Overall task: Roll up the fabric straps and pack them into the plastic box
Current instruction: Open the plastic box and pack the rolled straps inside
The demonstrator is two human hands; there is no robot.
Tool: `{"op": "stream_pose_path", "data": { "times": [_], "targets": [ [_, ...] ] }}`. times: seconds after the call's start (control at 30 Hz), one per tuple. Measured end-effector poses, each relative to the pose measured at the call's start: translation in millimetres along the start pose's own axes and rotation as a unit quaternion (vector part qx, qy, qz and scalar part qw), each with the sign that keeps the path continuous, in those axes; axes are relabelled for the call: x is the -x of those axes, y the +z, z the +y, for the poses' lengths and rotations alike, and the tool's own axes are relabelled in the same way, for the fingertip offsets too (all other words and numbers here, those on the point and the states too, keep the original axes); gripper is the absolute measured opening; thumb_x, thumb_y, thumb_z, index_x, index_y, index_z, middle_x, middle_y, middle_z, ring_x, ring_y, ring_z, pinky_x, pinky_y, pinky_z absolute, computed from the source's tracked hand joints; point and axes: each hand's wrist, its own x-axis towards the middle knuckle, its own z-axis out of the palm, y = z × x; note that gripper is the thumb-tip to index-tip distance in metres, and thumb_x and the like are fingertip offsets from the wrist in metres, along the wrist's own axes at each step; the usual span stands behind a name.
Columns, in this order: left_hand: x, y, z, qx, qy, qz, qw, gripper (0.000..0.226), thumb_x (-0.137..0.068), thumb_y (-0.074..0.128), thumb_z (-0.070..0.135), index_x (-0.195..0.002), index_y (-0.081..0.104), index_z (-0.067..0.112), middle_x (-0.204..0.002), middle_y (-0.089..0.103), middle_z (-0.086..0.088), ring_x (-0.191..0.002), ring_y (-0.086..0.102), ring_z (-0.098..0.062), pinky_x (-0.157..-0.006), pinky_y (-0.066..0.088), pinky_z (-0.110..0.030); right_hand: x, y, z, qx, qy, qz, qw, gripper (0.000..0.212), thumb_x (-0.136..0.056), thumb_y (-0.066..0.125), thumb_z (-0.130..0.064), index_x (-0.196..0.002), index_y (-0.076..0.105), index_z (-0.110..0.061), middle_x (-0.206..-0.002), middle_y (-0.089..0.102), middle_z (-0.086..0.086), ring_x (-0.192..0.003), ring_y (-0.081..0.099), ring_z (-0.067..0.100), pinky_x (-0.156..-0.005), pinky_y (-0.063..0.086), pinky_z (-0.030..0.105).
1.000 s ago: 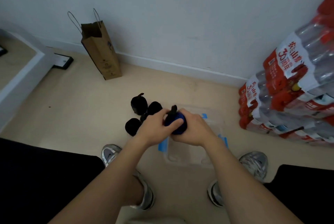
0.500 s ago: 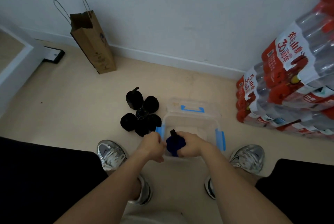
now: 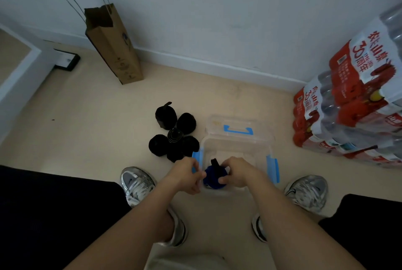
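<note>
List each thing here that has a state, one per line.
blue strap roll: rolled, held at the box's near end.
plastic box: open, on the floor.
lid: off, lying behind the box.
black strap rolls: rolled, clustered on the floor left of the box.
right hand: grips the blue strap roll.
left hand: fingers curled beside the roll; contact unclear.
paper bag: upright, open-topped, against the wall.

I read 农夫山泉 and 30周年 on the red-and-white wrap of the water bottle packs, repeated on at least two packs. Paper bag print is too small to read.
</note>
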Motion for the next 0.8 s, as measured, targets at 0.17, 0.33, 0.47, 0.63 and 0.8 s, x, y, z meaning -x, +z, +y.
{"op": "stream_pose_path", "data": {
  "times": [0.17,0.33,0.47,0.63,0.8],
  "targets": [
    [-4,-23,24,-0.162,0.019,0.075,0.984,0.050,-0.093,0.076,0.057,-0.075,0.074,0.010,-0.063,0.075,0.000,-0.054,0.074,-0.016,-0.056,0.065,-0.035,4,-12,-29,0.117,0.006,0.038,0.992,0.036,-0.085,0.087,-0.029,-0.111,0.069,-0.013,-0.108,0.068,0.007,-0.094,0.069,0.026,-0.077,0.061,0.038],
    [-20,-56,44,-0.051,0.072,0.382,0.920,0.021,-0.094,0.060,0.038,-0.080,0.062,0.023,-0.078,0.066,0.004,-0.076,0.064,-0.024,-0.060,0.047,-0.035,-4,-28,-47,0.105,0.007,0.017,0.994,0.021,-0.097,0.069,-0.032,-0.091,0.062,-0.014,-0.095,0.064,0.006,-0.086,0.065,0.024,-0.065,0.051,0.033],
    [-49,-93,34,-0.190,0.111,0.354,0.909,0.042,-0.094,0.058,0.003,-0.135,0.059,0.012,-0.139,0.050,-0.015,-0.120,0.053,-0.040,-0.097,0.050,-0.051,-9,-27,-41,-0.010,-0.058,0.026,0.998,0.042,-0.106,0.061,-0.042,-0.140,0.064,-0.018,-0.133,0.065,0.007,-0.113,0.063,0.024,-0.089,0.053,0.034],
    [-84,-120,20,-0.304,0.040,0.225,0.925,0.083,-0.099,0.060,0.002,-0.167,0.026,0.034,-0.178,-0.001,-0.003,-0.151,0.025,-0.053,-0.119,0.037,-0.063,-13,-6,-11,-0.217,-0.055,0.068,0.972,0.023,-0.107,0.059,-0.044,-0.111,0.074,-0.029,-0.112,0.073,-0.003,-0.103,0.069,0.018,-0.077,0.055,0.027],
    [-99,-120,12,-0.248,0.069,0.239,0.936,0.064,-0.093,0.066,-0.008,-0.149,0.041,0.013,-0.173,0.008,-0.019,-0.135,0.048,-0.056,-0.113,0.045,-0.058,-23,-6,10,-0.279,0.014,0.048,0.959,0.023,-0.103,0.068,-0.035,-0.123,0.070,-0.022,-0.116,0.071,0.003,-0.103,0.072,0.022,-0.085,0.058,0.035]
  ]
}}
